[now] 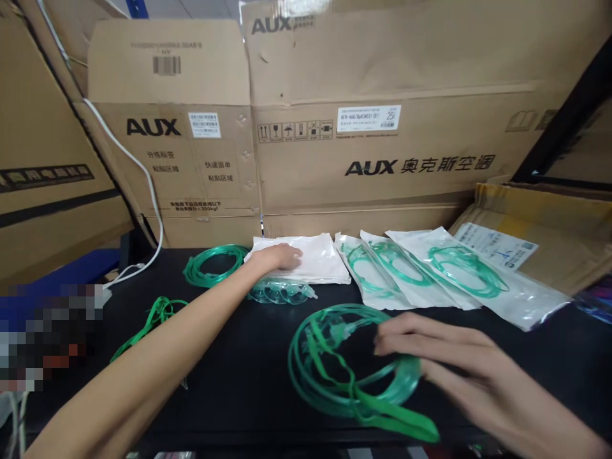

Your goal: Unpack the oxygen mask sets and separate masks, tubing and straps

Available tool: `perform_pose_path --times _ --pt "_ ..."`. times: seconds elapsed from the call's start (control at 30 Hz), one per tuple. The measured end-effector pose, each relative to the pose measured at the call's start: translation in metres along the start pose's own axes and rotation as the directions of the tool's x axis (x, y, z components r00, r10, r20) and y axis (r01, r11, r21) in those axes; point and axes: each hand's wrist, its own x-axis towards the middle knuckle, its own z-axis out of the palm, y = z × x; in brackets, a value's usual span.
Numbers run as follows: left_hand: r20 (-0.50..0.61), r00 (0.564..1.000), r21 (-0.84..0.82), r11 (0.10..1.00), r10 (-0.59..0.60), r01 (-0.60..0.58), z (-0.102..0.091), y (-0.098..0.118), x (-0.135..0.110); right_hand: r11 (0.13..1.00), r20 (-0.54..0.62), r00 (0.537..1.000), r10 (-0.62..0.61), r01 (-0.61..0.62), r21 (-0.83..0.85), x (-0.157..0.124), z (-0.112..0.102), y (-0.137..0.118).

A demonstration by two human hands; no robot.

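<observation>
My left hand (pixel 282 257) reaches across to the back of the black surface and lies on a stack of white flat pouches (pixel 320 258), fingers stretched over the top one. In front of the pouches are clear green-tinted plastic masks (pixel 280 292), nested in a row. My right hand (pixel 430 350) is closed on the right side of a coil of green oxygen tubing (pixel 306 389), slightly blurred. A green elastic strap (pixel 396 417) hangs across the coil toward the front edge, and a clear plastic fitting (pixel 339 333) sits within the loops.
Several sealed pouches with green tubing (pixel 468 271) overlap at the back right. Another tubing coil (pixel 215 264) lies back left, with green straps (pixel 160 312) nearer. Cardboard panels (pixel 306 166) wall the back. A white cable (pixel 152 185) hangs at the left.
</observation>
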Motion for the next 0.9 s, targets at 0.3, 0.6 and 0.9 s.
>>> perform_pose_path --times 0.3,0.6,0.9 --pt "-0.245 0.969 -0.038 0.999 -0.023 0.014 -0.01 0.035 -0.03 0.998 0.326 0.945 0.003 -0.021 0.051 0.01 0.046 0.026" --pt "-0.419 0.902 -0.325 0.911 0.102 -0.254 0.017 0.034 -0.149 1.0 0.065 0.998 0.009 -0.009 0.003 0.014 0.048 0.012" --pt "-0.31 0.949 -0.351 0.92 0.062 -0.175 0.053 0.014 -0.197 0.947 0.171 0.985 0.029 0.027 -0.319 0.055 0.096 0.008"
